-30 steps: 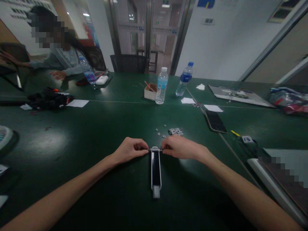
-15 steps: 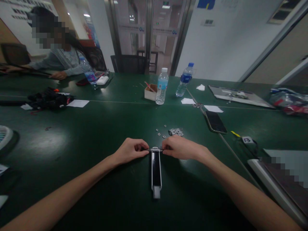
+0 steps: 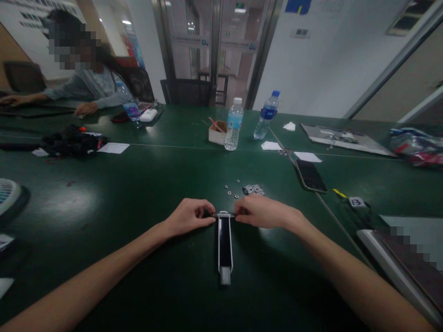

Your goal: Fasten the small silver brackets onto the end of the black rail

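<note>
A long, narrow device with a white frame and dark middle (image 3: pixel 224 242) lies on the green table, a pale grey block (image 3: pixel 225 275) at its near end. Across its far end runs a thin metal rod (image 3: pixel 224 215). My left hand (image 3: pixel 188 215) pinches the rod's left end between thumb and fingers. On the other side my right hand (image 3: pixel 261 212) is closed round the right end, its fingertips partly hidden. Just beyond are several small nuts (image 3: pixel 229 192) and some small metal plates (image 3: pixel 253 189), partly behind my right hand.
Two water bottles (image 3: pixel 234 127) (image 3: pixel 266 117) and a small wooden box (image 3: pixel 217 133) stand farther back. To the right lie a phone (image 3: pixel 311 175), a tape-like gadget (image 3: pixel 356 202) and a laptop edge (image 3: pixel 391 272). Black cables (image 3: pixel 67 140) lie left. A person (image 3: pixel 93 85) sits far left.
Both hands keep their pinch on the rod with hardly any movement. The whole view has shifted very slightly.
</note>
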`<action>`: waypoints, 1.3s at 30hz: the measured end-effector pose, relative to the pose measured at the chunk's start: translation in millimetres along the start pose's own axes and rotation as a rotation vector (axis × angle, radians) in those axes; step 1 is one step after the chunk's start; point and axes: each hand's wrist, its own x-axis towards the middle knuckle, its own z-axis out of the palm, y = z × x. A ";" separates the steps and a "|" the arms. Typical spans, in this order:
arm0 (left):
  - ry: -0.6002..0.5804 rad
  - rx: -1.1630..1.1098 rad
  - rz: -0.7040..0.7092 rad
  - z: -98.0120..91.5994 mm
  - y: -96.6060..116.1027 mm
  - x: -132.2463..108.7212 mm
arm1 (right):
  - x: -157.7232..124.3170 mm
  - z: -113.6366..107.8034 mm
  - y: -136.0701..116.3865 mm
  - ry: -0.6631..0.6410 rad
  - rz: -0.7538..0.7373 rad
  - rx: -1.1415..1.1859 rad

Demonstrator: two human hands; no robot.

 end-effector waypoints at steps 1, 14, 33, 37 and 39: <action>0.001 0.004 0.003 0.2 -0.6 0.0 | -0.3 -0.7 1.4 0.006 -0.001 0.002; -0.002 0.076 0.011 1.3 -3.0 -0.9 | -15.8 -23.6 29.6 0.151 0.098 -0.003; 0.023 0.080 0.093 3.6 -5.0 -1.4 | 3.0 6.3 -5.1 0.047 -0.095 0.001; 0.014 0.101 0.125 5.5 -7.1 -2.1 | 0.8 5.9 -5.7 0.052 -0.109 0.035; 0.014 0.121 0.133 6.0 -7.2 -2.2 | -0.4 4.3 -7.8 0.052 -0.100 0.029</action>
